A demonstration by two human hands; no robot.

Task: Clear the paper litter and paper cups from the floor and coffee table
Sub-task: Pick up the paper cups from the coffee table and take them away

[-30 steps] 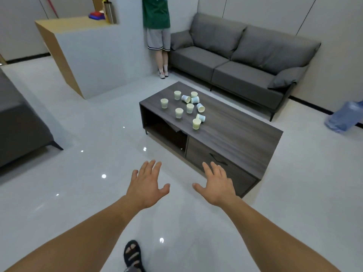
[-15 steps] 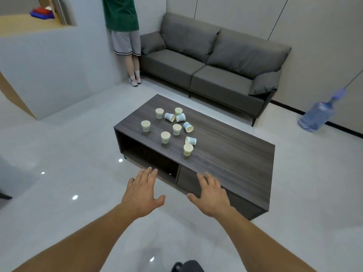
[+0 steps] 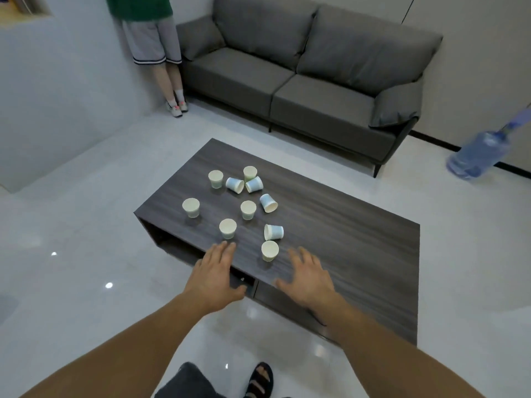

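Head view: ten paper cups (image 3: 248, 209) cluster mid-frame on the dark tabletop (image 3: 344, 239), six upright and four tipped on their sides. Just below them the left hand (image 3: 214, 274) and right hand (image 3: 309, 277) hover, fingers spread, holding nothing. A grey sofa (image 3: 316, 81) fills the upper right.

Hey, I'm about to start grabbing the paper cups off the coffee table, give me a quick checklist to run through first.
1. Left hand free: ok, open, holding nothing.
2. Right hand free: ok, open, holding nothing.
3. Nearest paper cup within reach: ok, probably; it stands upright near the coffee table front edge, between both hands.
4. Upright cups empty: cannot tell.
5. Trash bin in view: not ok, none visible.
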